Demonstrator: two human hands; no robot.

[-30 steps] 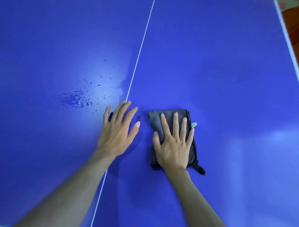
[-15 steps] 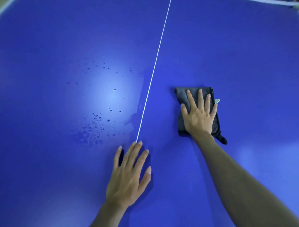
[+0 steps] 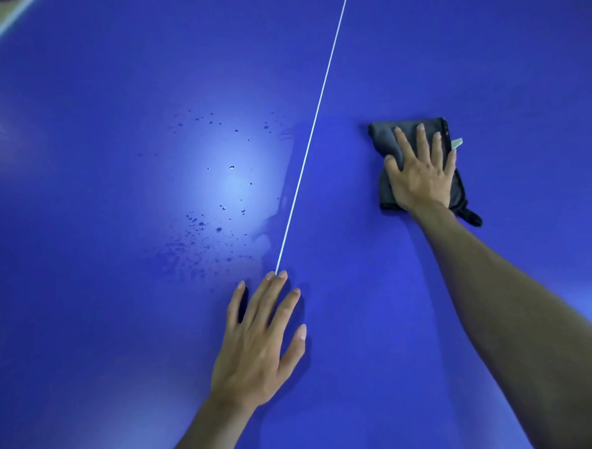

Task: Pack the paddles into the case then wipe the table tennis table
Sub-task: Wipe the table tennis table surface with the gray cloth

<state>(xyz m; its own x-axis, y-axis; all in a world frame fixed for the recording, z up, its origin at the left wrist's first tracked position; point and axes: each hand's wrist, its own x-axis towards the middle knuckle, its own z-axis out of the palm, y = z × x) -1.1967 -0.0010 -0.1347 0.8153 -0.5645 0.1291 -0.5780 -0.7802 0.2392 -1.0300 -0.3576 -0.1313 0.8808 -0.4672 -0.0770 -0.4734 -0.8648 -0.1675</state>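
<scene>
Table (image 3: 484, 63) wiping: right hand (image 3: 421, 178) flat on cloth (image 3: 386, 142), left hand (image 3: 255, 345) flat, bracing; sweep across line (image 3: 317, 118) onto droplets (image 3: 216, 227).

My one camera sits on my head, looking forward and steeply down onto the blue table (image 3: 461, 319), close enough that its surface nearly fills the wide-angle frame. My forearms enter from the bottom edge. The white centre line (image 3: 312, 132) runs away from me, leaning right.
</scene>
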